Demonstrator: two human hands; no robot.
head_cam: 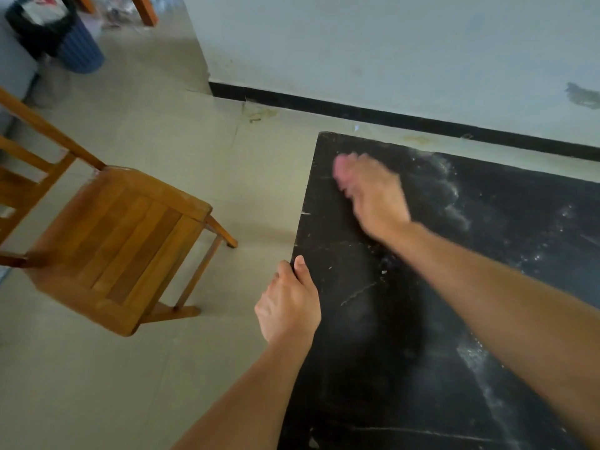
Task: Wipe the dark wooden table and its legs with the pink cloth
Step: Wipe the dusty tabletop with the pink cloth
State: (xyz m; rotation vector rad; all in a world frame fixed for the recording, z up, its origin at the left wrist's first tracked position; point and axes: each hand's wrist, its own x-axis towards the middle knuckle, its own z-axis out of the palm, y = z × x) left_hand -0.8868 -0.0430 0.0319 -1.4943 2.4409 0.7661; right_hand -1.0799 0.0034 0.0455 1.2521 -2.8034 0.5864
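Note:
The dark wooden table point(422, 319) fills the right half of the view, its top scratched and streaked with pale dust toward the right. My right hand point(373, 196) is blurred near the table's far left corner, pressed down on the pink cloth point(340, 167), of which only a small pink patch shows beyond the fingers. My left hand point(290, 303) grips the table's left edge, thumb on top and fingers curled over the side. The table's legs are hidden under the top.
A light wooden chair point(110, 241) stands on the tiled floor left of the table. A blue bin with a black bag point(55, 37) sits far left by another table's legs. A pale wall with a black skirting point(389, 112) runs behind the table.

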